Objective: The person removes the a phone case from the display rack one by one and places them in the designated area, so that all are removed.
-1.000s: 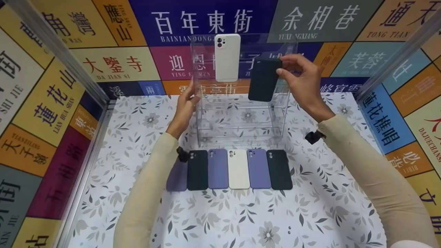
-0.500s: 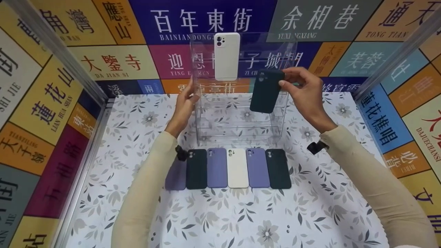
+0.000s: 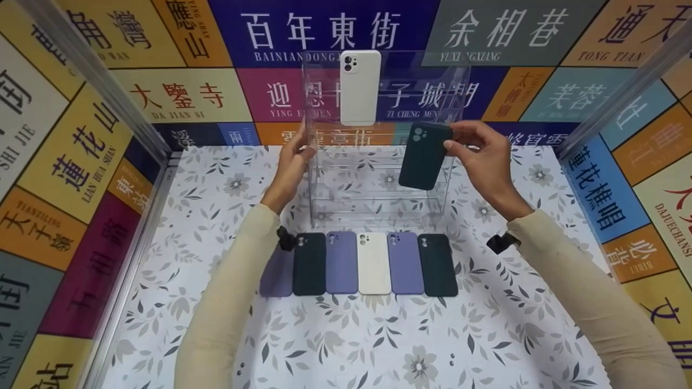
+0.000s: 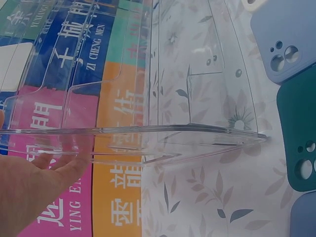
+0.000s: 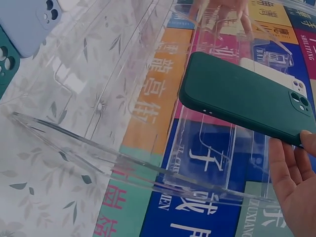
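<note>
A clear acrylic tiered display stand [image 3: 378, 208] stands on the table, and my left hand [image 3: 293, 162] grips its left side. In the left wrist view the fingers [image 4: 59, 170] show behind the clear side panel. My right hand [image 3: 484, 162] pinches a dark green phone case [image 3: 425, 156] by its upper right edge, between thumb and fingers. That case hangs slightly tilted in front of the stand's right half, camera cutouts at the top. On the stand's top tier, left of the middle, a white phone case [image 3: 359, 89] leans upright.
In front of the stand lies a row of phone cases: purple ones [image 3: 341, 265], dark green ones [image 3: 439, 265] and a cream one [image 3: 374, 265]. My left sleeve partly covers the leftmost purple case. Sign-printed walls [image 3: 184, 97] enclose the flower-patterned tabletop [image 3: 346, 346].
My right hand has lowered the dark green phone case from the stand's upper part and moved it slightly right. The left hand keeps its grip on the stand.
</note>
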`<state>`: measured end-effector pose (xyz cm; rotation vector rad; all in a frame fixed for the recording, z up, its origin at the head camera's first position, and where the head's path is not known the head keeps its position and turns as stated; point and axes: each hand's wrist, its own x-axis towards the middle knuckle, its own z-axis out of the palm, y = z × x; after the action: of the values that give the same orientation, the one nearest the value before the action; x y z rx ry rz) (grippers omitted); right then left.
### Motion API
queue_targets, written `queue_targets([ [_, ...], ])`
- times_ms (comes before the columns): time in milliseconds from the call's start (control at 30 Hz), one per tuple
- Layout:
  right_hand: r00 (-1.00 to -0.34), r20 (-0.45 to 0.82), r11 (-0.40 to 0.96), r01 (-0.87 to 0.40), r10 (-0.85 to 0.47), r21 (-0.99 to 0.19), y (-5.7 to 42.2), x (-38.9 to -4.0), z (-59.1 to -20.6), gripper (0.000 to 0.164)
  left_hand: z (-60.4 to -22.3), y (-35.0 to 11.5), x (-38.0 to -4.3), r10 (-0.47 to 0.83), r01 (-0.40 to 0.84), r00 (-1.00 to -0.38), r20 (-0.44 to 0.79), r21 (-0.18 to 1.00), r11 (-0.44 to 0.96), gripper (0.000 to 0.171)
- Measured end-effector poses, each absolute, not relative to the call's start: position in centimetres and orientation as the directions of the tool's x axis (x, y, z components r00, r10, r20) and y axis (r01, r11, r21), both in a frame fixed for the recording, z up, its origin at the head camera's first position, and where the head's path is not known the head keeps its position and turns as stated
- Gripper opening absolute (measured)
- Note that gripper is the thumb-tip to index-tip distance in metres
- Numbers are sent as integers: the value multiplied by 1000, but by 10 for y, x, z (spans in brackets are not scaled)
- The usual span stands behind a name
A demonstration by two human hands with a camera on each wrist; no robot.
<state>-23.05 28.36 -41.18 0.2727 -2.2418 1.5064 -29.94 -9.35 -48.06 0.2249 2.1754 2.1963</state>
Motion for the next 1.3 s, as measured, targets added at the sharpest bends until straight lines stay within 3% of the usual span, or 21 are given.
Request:
queue_targets([
  [1300, -908, 391, 411, -303, 151, -860, 334, -207, -434, 30, -481, -95, -299, 141, 91, -986, 92, 996, -16, 70],
])
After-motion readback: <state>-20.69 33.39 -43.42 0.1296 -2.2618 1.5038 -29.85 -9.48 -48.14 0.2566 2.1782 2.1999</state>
